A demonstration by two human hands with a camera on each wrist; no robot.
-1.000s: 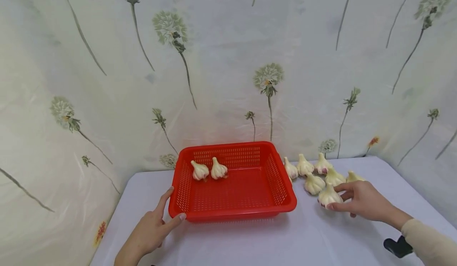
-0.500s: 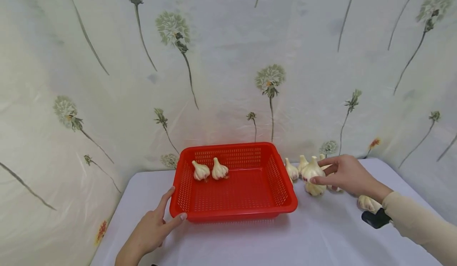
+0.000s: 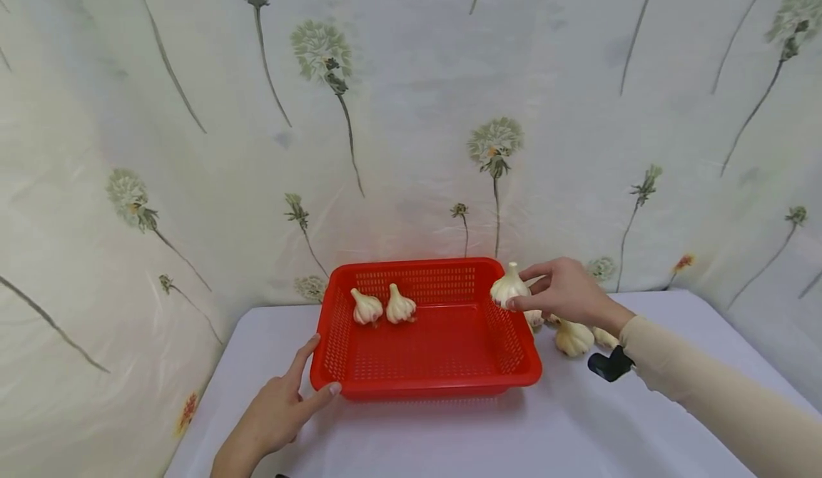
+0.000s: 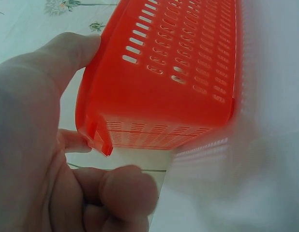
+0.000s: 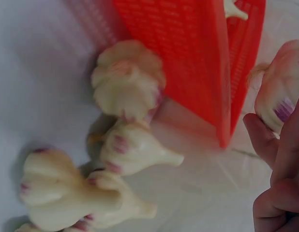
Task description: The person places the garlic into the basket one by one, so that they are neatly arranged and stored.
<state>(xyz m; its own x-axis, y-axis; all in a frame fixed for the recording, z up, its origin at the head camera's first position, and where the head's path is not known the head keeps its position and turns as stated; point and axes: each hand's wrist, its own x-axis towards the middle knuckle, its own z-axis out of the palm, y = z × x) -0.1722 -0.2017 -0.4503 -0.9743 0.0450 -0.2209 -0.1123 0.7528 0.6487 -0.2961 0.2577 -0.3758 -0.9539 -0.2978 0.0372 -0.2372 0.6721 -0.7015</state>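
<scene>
My right hand [image 3: 568, 292] pinches a garlic bulb [image 3: 508, 289] between thumb and fingers, stem up, over the right rim of the red plastic basket [image 3: 424, 385]. In the right wrist view the held garlic bulb [image 5: 283, 79] is pale with a purple patch. Two garlic bulbs [image 3: 367, 308] sit in the basket's back left part. My left hand [image 3: 270, 410] touches the basket's front left corner, its thumb on the front rim and its index finger on the left rim, spread apart. The left wrist view shows the other fingers [image 4: 130, 191] curled below the rim.
Several more garlic bulbs [image 5: 67, 191] lie on the white-covered table [image 3: 437, 442], right of the basket, partly hidden by my right hand in the head view. Behind the table hangs a dandelion-print sheet [image 3: 411, 143]. A black device [image 3: 610, 364] is at my right wrist.
My right hand has lifted a garlic bulb from the group at the right and carried it left to the basket's right rim. My left hand stays at the corner.
</scene>
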